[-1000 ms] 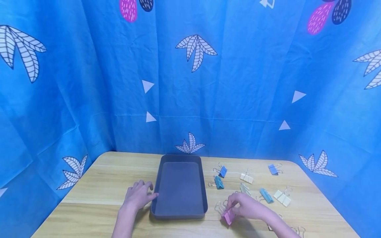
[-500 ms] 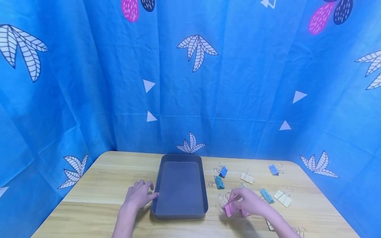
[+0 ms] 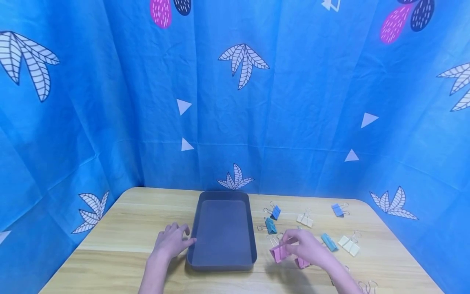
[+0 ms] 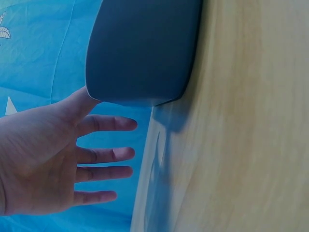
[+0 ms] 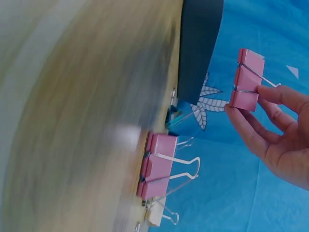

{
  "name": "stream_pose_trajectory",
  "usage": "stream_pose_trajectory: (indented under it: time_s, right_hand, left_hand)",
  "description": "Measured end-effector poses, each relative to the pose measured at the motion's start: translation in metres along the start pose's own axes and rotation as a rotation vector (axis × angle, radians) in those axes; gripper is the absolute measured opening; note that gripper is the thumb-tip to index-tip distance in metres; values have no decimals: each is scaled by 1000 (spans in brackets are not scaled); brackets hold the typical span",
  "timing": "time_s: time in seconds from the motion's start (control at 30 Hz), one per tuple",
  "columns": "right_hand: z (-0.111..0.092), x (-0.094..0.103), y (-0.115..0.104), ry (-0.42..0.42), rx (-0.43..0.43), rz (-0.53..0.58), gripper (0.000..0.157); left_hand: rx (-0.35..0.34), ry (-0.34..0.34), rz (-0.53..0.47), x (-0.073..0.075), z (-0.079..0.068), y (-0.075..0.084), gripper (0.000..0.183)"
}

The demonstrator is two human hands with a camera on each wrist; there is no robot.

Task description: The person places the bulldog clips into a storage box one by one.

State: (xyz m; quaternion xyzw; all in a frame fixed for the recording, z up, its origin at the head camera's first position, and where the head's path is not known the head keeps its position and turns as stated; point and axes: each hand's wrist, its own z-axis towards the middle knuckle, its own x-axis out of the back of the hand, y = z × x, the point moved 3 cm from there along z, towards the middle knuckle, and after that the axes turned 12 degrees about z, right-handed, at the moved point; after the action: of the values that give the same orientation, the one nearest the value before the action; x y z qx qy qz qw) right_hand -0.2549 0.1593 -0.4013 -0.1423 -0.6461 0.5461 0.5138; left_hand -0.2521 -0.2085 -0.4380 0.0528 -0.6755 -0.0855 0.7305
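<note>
My right hand [image 3: 306,247] pinches a pink binder clip [image 3: 280,253] between thumb and fingers, just right of the dark grey tray [image 3: 222,232]. In the right wrist view this held clip [image 5: 247,79] is up off the table, its wire handle by the thumb. Below the hand, a second pink binder clip [image 5: 159,164] stands on the table, partly covered by the hand in the head view. My left hand [image 3: 170,243] is at the tray's left side. Its thumb touches the tray's rim and the other fingers extend loosely, as the left wrist view shows of that hand [image 4: 48,154].
Right of the tray lie blue binder clips [image 3: 275,212], teal ones [image 3: 329,242] and cream ones [image 3: 349,245]. Wire handles [image 3: 368,286] show near the front right, and the right forearm covers part of another clip. A blue patterned curtain [image 3: 235,122] hangs behind the table.
My right hand has lifted the pink binder clip and moved it slightly away from me, uncovering the second pink clip beneath. The left hand and the tray stay put.
</note>
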Motion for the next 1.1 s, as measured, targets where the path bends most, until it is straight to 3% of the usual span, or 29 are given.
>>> stream_pose_trajectory:
  time_s: [0.83, 1.1]
  right_hand:
    - [16, -25, -37, 163, 19, -66, 11]
    - [22, -32, -47, 230, -34, -77, 11]
  left_hand:
    - [-7, 7, -18, 1, -1, -1, 30]
    - [0, 5, -18, -2, -1, -1, 30]
